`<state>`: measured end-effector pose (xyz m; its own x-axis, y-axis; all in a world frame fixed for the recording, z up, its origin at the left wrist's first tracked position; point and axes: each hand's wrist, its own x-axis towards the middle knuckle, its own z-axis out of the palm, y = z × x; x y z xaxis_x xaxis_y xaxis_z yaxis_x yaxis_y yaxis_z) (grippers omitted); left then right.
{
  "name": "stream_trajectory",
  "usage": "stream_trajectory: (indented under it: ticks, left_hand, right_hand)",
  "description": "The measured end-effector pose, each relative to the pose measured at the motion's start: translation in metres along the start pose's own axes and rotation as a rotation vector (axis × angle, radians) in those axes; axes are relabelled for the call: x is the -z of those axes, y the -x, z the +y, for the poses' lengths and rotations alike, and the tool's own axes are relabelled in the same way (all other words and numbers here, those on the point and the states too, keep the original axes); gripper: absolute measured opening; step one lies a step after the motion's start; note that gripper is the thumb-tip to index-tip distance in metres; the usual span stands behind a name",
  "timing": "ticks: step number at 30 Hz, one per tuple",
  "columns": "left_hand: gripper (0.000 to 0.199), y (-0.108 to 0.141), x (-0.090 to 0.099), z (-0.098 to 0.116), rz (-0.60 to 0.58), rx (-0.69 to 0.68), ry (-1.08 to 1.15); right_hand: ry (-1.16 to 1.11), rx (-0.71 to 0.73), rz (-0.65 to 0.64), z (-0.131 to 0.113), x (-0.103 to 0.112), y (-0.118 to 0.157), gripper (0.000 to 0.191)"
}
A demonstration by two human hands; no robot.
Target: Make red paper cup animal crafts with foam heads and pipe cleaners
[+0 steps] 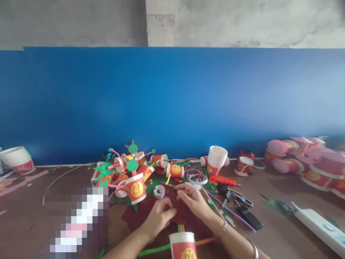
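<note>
A red-and-white paper cup (183, 246) with a yellow emblem stands close in front of me, green and orange pipe cleaners about it. Beyond it is a round dark red paper piece (183, 216), hard to tell from the dark red paper sheet (132, 217) below. My left hand (161, 217) is closed, thumb and finger pinched at the round piece's left edge. Just above, my right hand (192, 201) has its fingertips drawn together; what they hold is too small to make out. A roll of clear tape (159, 191) lies left of the right fingertips.
Several decorated paper cups (136, 189) with green paper leaves crowd the left middle. To the right lie an orange utility knife (225, 180), a black key fob (248, 216) and a white glue gun (318, 223). Stacked cups (217, 160) stand behind, before a blue wall panel (172, 100).
</note>
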<state>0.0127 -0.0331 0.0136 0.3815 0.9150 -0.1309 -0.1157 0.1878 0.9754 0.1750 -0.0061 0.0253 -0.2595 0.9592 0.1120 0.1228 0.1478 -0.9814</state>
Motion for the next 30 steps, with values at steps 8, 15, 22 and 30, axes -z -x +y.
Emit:
stream_trajectory:
  ticks: [8,15,22,30]
  left_hand:
    - [0.048,0.004,0.014,-0.001,0.128,-0.034,0.126]
    - [0.060,-0.007,0.021,-0.014,0.302,-0.098,0.115]
    - [0.033,-0.010,0.025,-0.010,0.582,-0.125,-0.017]
    - [0.036,-0.012,0.024,-0.007,0.442,-0.219,-0.093]
  right_hand:
    - [0.372,0.049,0.199,0.020,0.012,-0.010,0.017]
    - [0.722,0.160,0.085,0.014,0.006,-0.002,0.010]
    - [0.864,0.183,0.016,0.006,0.002,0.005,0.009]
    - [0.820,0.206,0.046,0.007,-0.002,0.005,0.016]
